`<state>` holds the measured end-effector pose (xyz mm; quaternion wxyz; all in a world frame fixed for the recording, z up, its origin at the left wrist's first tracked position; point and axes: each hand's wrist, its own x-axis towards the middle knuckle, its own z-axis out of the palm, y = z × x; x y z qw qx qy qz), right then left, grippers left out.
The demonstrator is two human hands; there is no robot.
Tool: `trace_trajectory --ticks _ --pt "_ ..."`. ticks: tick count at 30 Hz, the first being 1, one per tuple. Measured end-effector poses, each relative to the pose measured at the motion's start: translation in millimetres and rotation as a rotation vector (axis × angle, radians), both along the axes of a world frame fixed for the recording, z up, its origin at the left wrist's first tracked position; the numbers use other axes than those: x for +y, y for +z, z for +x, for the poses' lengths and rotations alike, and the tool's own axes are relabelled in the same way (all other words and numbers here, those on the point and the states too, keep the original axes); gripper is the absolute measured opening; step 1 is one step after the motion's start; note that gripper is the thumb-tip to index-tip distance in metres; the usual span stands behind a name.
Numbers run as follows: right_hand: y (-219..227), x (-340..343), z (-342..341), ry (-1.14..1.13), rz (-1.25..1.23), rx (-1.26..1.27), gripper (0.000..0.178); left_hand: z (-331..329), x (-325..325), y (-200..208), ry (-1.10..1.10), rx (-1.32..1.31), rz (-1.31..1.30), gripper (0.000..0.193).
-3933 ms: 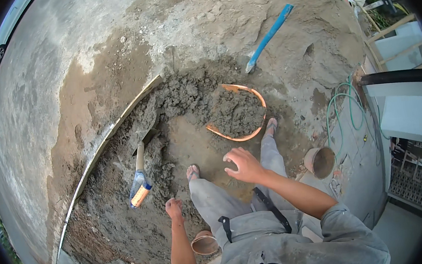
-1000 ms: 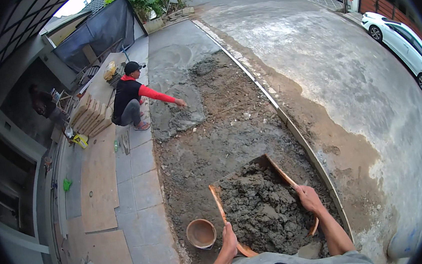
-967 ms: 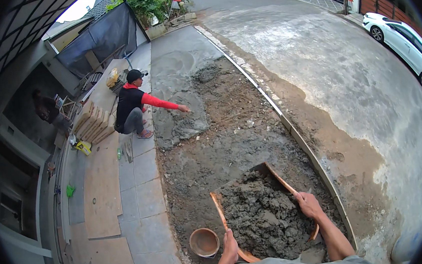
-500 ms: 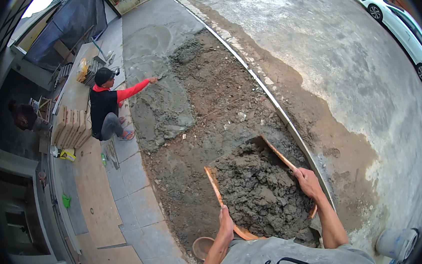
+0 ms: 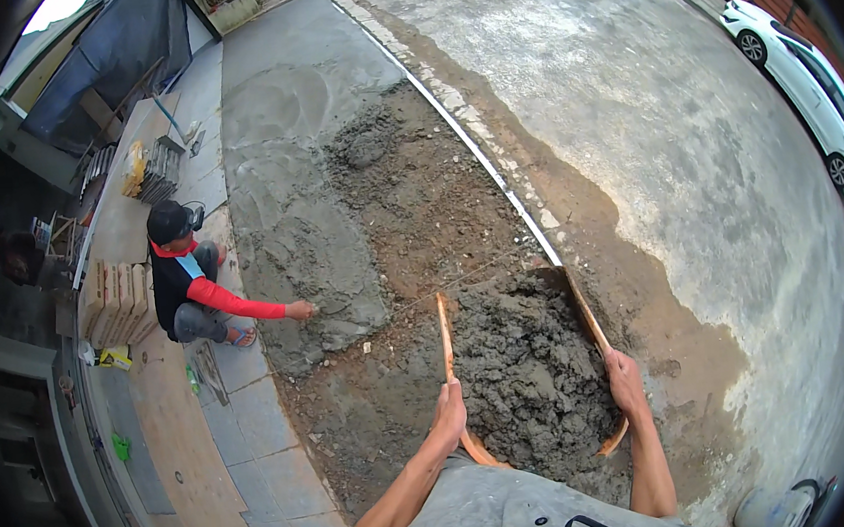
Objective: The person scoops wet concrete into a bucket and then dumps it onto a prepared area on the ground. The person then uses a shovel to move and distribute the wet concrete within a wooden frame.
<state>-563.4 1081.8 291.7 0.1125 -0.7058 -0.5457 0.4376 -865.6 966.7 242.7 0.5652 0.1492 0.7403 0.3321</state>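
Note:
A tub with worn orange side rims (image 5: 447, 337) is heaped with wet grey concrete (image 5: 533, 379). My left hand (image 5: 448, 412) is closed around its left rim, while my right hand (image 5: 627, 383) grips the right rim. The heap hides most of the tub's inside, and its underside is out of sight. Just beyond the tub lies a strip of bare brown soil (image 5: 437, 202). To the left of that, freshly spread concrete (image 5: 300, 244) covers the ground.
A co-worker (image 5: 198, 283) squats at left, one hand over the fresh concrete. A pale straight edging (image 5: 478, 153) borders the strip. Stacked bags (image 5: 119, 300) stand on the left boards. A bucket (image 5: 770, 509) is at lower right; a white car (image 5: 797, 80) is parked at far right.
I have moved forward along the strip with the tub, both hands still on its rims. The co-worker's outstretched hand has shifted nearer to me over the fresh concrete.

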Motion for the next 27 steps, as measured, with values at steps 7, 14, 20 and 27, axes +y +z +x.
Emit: trace_trajectory --ticks 7,14,20,27 --pt "-79 190 -76 0.056 0.019 -0.039 0.052 -80 191 -61 -0.044 -0.062 -0.09 0.058" --pt "-138 353 -175 0.141 -0.129 0.0 0.05 -154 309 -105 0.068 -0.07 -0.127 0.053" --pt "-203 493 -293 0.301 -0.196 -0.127 0.056 -252 431 -176 0.078 0.028 -0.26 0.047" --pt "-278 686 -463 0.553 -0.502 -0.284 0.063 -438 573 -263 -0.049 -0.146 -0.432 0.03"
